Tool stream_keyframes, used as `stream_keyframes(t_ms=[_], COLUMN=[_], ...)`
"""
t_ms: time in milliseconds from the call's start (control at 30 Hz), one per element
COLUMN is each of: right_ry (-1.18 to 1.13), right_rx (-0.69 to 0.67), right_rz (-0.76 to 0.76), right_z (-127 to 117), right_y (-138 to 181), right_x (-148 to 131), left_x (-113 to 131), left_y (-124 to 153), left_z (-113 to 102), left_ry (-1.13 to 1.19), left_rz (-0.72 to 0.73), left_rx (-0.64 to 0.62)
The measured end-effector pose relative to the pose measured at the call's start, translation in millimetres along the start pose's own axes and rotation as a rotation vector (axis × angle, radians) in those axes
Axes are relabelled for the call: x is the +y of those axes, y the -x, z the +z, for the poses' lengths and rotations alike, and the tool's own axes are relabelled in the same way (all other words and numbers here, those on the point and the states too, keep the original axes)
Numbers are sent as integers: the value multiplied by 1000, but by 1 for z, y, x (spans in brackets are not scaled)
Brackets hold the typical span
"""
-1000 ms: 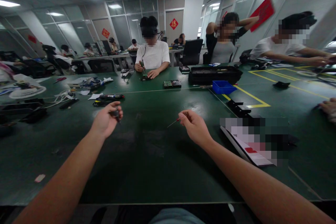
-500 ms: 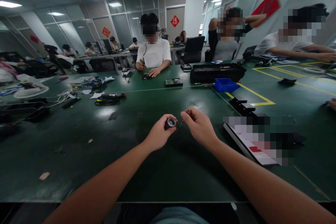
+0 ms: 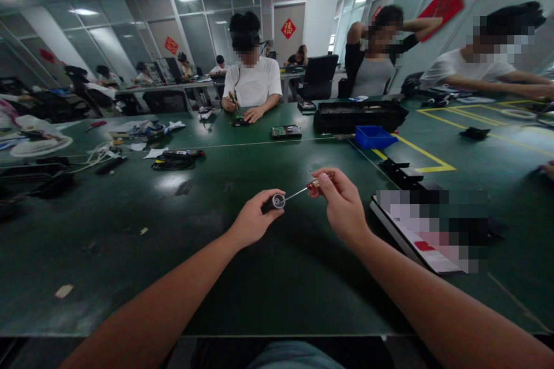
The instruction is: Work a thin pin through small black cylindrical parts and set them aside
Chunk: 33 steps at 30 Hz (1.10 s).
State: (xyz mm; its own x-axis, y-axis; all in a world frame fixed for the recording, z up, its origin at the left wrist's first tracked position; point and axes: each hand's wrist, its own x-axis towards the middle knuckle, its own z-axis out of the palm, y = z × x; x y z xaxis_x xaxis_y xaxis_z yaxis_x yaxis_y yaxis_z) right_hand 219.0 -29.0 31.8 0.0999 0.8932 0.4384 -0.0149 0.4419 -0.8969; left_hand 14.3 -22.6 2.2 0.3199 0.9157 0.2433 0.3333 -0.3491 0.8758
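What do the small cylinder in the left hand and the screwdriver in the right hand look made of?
The small cylinder: dark matte body, shiny silvery end face, likely metal. The screwdriver: thin bright shaft looks like steel; glossy reddish handle, probably plastic.

Slim red-handled screwdriver (image 3: 306,189), tip at the small dark cylinder (image 3: 274,203) face.

On the table (image 3: 242,282) I see my left hand (image 3: 253,222), holding the cylinder (image 3: 277,202), at nine o'clock of my right hand (image 3: 341,204), holding the screwdriver (image 3: 303,189). Beyond them: cable bundle (image 3: 173,161) at ten, circuit board (image 3: 285,131) at twelve, bin (image 3: 372,136) at one.
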Motion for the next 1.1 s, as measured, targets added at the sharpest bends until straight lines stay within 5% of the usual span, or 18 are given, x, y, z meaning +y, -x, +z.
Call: stream_keyframes(t_ms=[433,800,1100], right_ry=[173,572,470], right_rx=[-132,-65,-224], right_rz=[-10,-58,-182], right_z=[-1,-4,-4], right_y=[1,0,3], right_x=[2,-7,-8], left_x=[-2,-1,-3], left_y=[-1,-1,-2], left_z=[-5,-6,-8], left_ry=[-78,-142,-146], left_rz=[-30,13,27], left_rx=[34,37,27])
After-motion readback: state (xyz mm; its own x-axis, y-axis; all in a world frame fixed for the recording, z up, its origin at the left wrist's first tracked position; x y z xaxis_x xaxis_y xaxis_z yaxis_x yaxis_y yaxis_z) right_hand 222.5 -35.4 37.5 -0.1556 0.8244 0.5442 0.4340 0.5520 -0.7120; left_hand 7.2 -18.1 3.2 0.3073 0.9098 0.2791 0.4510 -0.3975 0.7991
